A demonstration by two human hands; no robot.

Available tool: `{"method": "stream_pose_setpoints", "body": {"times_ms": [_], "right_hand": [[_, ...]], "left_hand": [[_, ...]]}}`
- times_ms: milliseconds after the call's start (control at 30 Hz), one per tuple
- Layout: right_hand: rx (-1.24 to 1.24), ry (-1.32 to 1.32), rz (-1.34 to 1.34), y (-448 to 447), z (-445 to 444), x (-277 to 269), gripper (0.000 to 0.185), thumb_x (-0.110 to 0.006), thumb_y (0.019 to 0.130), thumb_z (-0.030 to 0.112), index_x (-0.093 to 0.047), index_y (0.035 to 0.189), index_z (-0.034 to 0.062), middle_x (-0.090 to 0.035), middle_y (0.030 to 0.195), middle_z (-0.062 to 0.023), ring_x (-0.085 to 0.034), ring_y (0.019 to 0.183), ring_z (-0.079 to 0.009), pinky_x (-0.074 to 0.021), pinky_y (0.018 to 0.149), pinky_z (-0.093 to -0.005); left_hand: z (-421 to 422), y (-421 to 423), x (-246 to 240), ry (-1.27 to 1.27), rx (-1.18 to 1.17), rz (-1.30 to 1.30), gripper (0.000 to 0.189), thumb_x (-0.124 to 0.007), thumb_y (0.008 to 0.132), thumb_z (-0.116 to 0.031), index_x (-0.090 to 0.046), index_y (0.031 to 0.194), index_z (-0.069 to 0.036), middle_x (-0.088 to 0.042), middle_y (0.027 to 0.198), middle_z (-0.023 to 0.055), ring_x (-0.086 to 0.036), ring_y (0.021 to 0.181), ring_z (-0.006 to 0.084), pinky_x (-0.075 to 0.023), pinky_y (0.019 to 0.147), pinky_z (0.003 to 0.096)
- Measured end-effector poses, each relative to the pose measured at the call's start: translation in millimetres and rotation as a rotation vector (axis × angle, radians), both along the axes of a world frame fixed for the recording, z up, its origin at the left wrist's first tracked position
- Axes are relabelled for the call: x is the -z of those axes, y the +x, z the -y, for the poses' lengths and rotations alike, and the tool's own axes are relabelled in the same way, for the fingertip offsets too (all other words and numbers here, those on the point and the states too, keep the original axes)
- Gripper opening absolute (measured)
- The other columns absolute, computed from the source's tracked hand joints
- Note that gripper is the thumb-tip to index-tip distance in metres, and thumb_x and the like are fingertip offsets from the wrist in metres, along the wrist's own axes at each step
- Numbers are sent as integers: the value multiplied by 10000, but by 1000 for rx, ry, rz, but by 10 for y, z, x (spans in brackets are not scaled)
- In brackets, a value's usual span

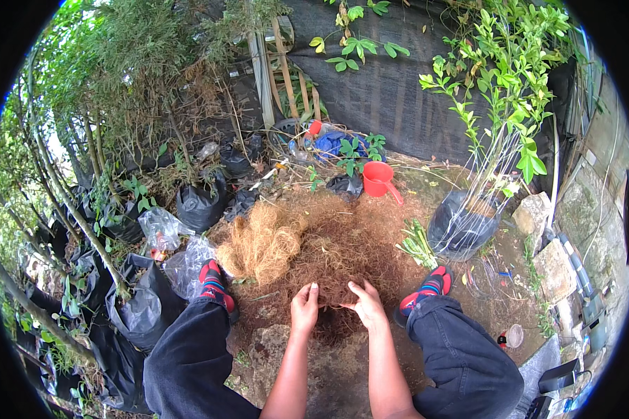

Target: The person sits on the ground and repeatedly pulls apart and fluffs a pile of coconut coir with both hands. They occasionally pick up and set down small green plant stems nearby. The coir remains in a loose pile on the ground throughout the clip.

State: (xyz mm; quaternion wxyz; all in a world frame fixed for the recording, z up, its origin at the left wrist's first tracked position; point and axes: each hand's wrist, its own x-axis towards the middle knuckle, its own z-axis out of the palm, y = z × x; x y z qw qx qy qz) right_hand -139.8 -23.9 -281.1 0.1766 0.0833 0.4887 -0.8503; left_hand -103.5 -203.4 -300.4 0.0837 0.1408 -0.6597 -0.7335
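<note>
Between the person's feet lies a loose heap of dark brown plant fibre (340,251). At its near edge my left hand (305,309) pinches some of the brown fibre between thumb and fingers. My right hand (368,305) faces it from the other side, thumb and fingers also closed on the brown fibre. Strands stretch between both hands, with a darker clump hanging below. A paler, golden bundle of fibre (262,243) rests against the heap's left side. Beyond the heap stands a red plastic dipper (378,179), its handle towards the lower right.
Black plant bags (144,301) line the left, beside clear plastic bags (191,262). A wrapped root ball (462,225) with a leafy sapling stands at right, near cut green stalks (418,245). Stone blocks (554,271) edge the right wall. Black netting (388,94) hangs behind.
</note>
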Motion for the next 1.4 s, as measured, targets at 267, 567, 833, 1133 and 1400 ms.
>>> {"method": "stream_pose_setpoints", "body": {"times_ms": [267,567,833,1133,1400], "right_hand": [[-127,181,-128,66,104,-38,645,-876,755,-77,-621,1337,36,-731,1183,-67,-721,1065,-184,-620,890,-342],[148,231,-188,-76,44,242,525,-802,800,-107,-642,1274,54,-748,1090,-76,-743,940,-184,-614,815,-332],[196,363,-156,-106,-76,232,477,-751,855,-79,-637,1276,115,-740,1111,-42,-730,953,-159,-607,728,-325],[78,384,-252,-57,6,-129,511,-717,853,-86,-636,1318,109,-721,1139,-28,-708,956,-137,-599,738,-301],[-11,578,-486,-60,25,-205,521,-674,809,-149,-652,1293,41,-703,1187,-58,-684,1017,-141,-608,774,-305]], "left_hand": [[-1,43,-60,-315,-3,-74,341,-784,973,-207,-674,1198,25,-755,986,70,-685,872,116,-579,783,304],[29,-24,17,-33,-90,58,310,-779,962,-149,-690,1208,17,-736,1100,104,-698,871,128,-639,733,303],[100,-13,-20,-230,-162,-59,403,-772,904,-35,-637,1283,-52,-709,1282,133,-646,1267,256,-481,1109,370],[38,40,-168,-386,-142,46,289,-722,1000,-229,-721,1217,-39,-783,1082,163,-758,1033,275,-566,917,402],[-9,59,-235,-427,-123,21,362,-721,1001,-295,-723,1295,-84,-766,1188,200,-736,1150,313,-553,992,401]]}}
